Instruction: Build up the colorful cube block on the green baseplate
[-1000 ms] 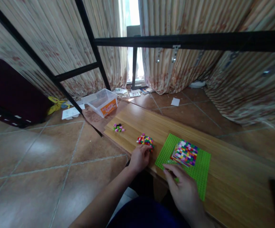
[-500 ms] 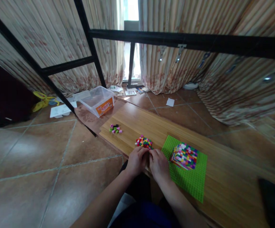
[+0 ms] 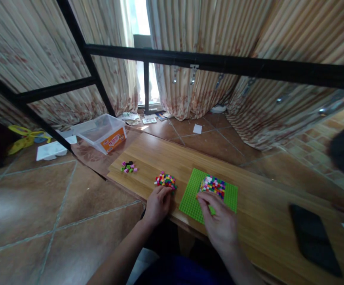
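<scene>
Bare wooden board (image 3: 172,154) lies open beyond the loose brick heap (image 3: 166,181) and the green baseplate (image 3: 189,196); a small brick cluster (image 3: 129,167) sits well apart at the left; the dark flat object (image 3: 314,239) blocks the right end; a black bar (image 3: 219,65) crosses overhead.

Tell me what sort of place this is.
Probably a room in a home, perhaps a bedroom: tiled floor, long curtains over a window, and a black metal frame like a bunk bed's. A low wooden board holds a green baseplate and coloured toy bricks.
</scene>
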The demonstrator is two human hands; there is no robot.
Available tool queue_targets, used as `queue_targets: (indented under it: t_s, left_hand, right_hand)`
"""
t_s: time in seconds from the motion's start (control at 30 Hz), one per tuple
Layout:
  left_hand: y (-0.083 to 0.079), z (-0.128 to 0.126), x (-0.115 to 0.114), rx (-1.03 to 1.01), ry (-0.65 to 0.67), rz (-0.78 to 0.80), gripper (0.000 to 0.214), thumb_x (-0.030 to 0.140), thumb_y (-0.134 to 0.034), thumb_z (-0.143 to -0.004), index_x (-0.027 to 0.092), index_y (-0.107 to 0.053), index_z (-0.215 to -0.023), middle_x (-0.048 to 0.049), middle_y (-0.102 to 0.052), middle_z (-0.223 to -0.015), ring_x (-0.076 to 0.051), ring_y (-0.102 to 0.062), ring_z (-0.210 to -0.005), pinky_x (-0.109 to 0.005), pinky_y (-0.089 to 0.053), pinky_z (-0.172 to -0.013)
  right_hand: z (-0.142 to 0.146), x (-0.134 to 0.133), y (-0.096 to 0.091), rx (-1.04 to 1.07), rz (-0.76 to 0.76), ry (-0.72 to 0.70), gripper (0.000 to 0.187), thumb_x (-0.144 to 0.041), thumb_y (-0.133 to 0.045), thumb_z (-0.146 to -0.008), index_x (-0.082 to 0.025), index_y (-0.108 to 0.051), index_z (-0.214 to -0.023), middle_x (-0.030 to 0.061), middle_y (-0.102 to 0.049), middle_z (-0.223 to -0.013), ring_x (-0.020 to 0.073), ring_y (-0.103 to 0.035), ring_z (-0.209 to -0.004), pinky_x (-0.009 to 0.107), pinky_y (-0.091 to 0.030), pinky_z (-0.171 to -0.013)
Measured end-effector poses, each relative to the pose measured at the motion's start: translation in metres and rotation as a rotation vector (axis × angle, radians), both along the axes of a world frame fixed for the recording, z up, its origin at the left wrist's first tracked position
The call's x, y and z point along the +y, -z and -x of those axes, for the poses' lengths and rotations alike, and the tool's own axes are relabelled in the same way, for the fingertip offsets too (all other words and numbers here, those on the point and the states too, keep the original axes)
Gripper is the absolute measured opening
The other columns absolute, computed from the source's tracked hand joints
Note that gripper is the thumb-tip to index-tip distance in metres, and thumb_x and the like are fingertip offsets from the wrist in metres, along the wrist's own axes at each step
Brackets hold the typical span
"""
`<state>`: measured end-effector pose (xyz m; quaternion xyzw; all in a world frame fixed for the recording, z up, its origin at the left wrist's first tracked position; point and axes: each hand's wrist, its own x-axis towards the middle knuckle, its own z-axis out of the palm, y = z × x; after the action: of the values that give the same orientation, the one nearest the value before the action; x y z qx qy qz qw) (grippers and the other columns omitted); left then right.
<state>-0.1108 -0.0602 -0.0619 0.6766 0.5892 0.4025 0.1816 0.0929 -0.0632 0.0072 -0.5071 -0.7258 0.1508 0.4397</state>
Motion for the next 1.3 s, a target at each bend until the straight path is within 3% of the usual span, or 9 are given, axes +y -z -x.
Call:
queue_targets:
  t_s: [0.1,0.2,0.33,0.5,0.63,0.8,1.13,1.3]
  left_hand:
    - [-0.006,-0.003,0.000,-0.043,-0.019,0.001,0.023,0.014,-0.051,-0.093,0.020,-0.068,-0.107,-0.0084,-0.071,-0.105,-0.020,-0.067,-0.098,-0.035,-0.055,-0.089]
    - [-0.019,-0.015,0.008,-0.076,-0.030,-0.039,0.021,0.016,-0.051,-0.092,0.019,-0.066,-0.107,-0.0090,-0.070,-0.105,-0.021,-0.066,-0.100,-0.036,-0.055,-0.091]
    - [-0.043,-0.042,0.034,-0.113,0.037,-0.059,0.022,0.019,-0.054,-0.091,0.018,-0.065,-0.110,-0.0083,-0.071,-0.100,-0.022,-0.066,-0.097,-0.038,-0.054,-0.092]
    - [-0.063,-0.076,0.071,-0.253,0.167,0.043,0.025,0.022,-0.055,-0.092,0.019,-0.065,-0.115,-0.0085,-0.071,-0.116,-0.022,-0.064,-0.111,-0.040,-0.049,-0.104]
    - [-0.061,-0.094,0.089,-0.362,0.296,0.163,0.027,0.021,-0.056,-0.091,0.018,-0.065,-0.116,-0.0079,-0.072,-0.114,-0.021,-0.066,-0.107,-0.038,-0.051,-0.102]
    - [-0.055,-0.105,0.096,-0.433,0.386,0.245,0.028,0.020,-0.054,-0.092,0.017,-0.066,-0.117,-0.0085,-0.072,-0.114,-0.020,-0.067,-0.107,-0.037,-0.051,-0.101]
    - [-0.052,-0.110,0.097,-0.532,0.430,0.306,0.030,0.016,-0.052,-0.091,0.015,-0.067,-0.117,-0.0090,-0.072,-0.116,-0.020,-0.066,-0.107,-0.035,-0.051,-0.099]
    - [-0.048,-0.111,0.098,-0.580,0.431,0.307,0.028,0.019,-0.053,-0.092,0.014,-0.067,-0.116,-0.0093,-0.071,-0.113,-0.020,-0.066,-0.105,-0.033,-0.051,-0.096]
  right_hand:
    - [-0.042,0.010,-0.008,0.019,0.018,0.168,0.022,-0.039,-0.055,-0.095,-0.026,-0.073,-0.094,0.0036,-0.076,-0.098,0.0195,-0.071,-0.089,0.033,-0.054,-0.084]
    - [-0.067,0.027,-0.009,-0.075,-0.005,0.230,0.026,-0.043,-0.056,-0.093,-0.024,-0.074,-0.094,0.0050,-0.076,-0.095,0.0212,-0.070,-0.087,0.035,-0.054,-0.081]
    - [-0.072,0.045,-0.005,-0.215,-0.117,0.176,0.028,-0.040,-0.053,-0.096,-0.024,-0.074,-0.102,0.0056,-0.076,-0.097,0.0216,-0.067,-0.088,0.036,-0.051,-0.082]
    - [-0.065,0.051,0.006,-0.341,-0.193,0.165,0.028,-0.031,-0.050,-0.098,-0.023,-0.072,-0.114,0.0054,-0.077,-0.100,0.0218,-0.065,-0.093,0.036,-0.050,-0.087]
    - [-0.067,0.051,0.011,-0.389,-0.235,0.153,0.029,-0.026,-0.051,-0.098,-0.021,-0.070,-0.119,0.0054,-0.076,-0.104,0.0221,-0.064,-0.095,0.036,-0.049,-0.090]
    - [-0.071,0.051,0.013,-0.401,-0.241,0.117,0.029,-0.022,-0.052,-0.096,-0.021,-0.069,-0.120,0.0052,-0.076,-0.105,0.0227,-0.063,-0.100,0.037,-0.048,-0.094]
    - [-0.070,0.053,0.016,-0.394,-0.242,0.126,0.029,-0.023,-0.054,-0.095,-0.024,-0.071,-0.119,0.0045,-0.076,-0.107,0.0245,-0.063,-0.106,0.041,-0.047,-0.096]
    - [-0.069,0.056,0.017,-0.283,-0.259,0.158,0.027,-0.029,-0.059,-0.094,-0.022,-0.072,-0.117,0.0066,-0.076,-0.103,0.0234,-0.064,-0.099,0.041,-0.050,-0.093]
